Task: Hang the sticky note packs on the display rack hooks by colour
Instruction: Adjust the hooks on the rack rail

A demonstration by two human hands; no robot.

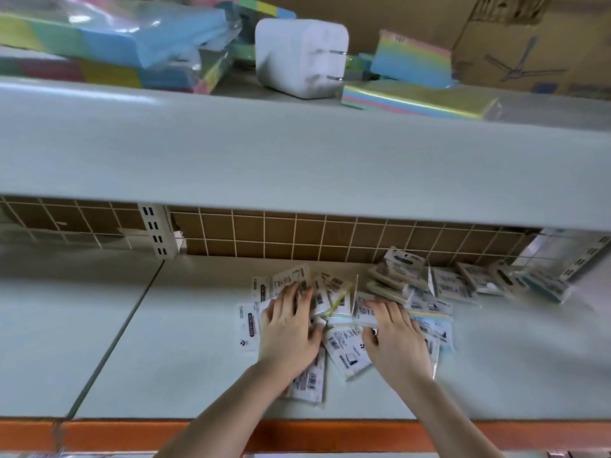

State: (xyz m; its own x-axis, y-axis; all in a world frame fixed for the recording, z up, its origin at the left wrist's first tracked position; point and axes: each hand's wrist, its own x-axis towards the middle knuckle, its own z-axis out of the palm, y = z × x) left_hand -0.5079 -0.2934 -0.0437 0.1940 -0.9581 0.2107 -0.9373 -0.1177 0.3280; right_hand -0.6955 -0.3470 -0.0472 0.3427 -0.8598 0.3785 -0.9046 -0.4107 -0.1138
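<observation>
A loose pile of sticky note packs [345, 350] in clear sleeves lies on the lower shelf [185, 352], mostly label side up, so their colours are largely hidden. My left hand [289, 328] lies flat on the left part of the pile, fingers spread over several packs. My right hand [395, 338] rests on the right part, its fingers curled over the edge of a pack [365, 312]. More packs [453, 284] are scattered to the right, by the wire grid back panel [297, 236]. No display hooks are in sight.
The upper shelf [297, 153] juts out above the pile. On it lie multicoloured paper pads [109, 38], a white plug adapter [299, 56] and a cardboard box [535, 41]. A slotted upright [157, 231] stands at back left. An orange strip [125, 431] edges the lower shelf front.
</observation>
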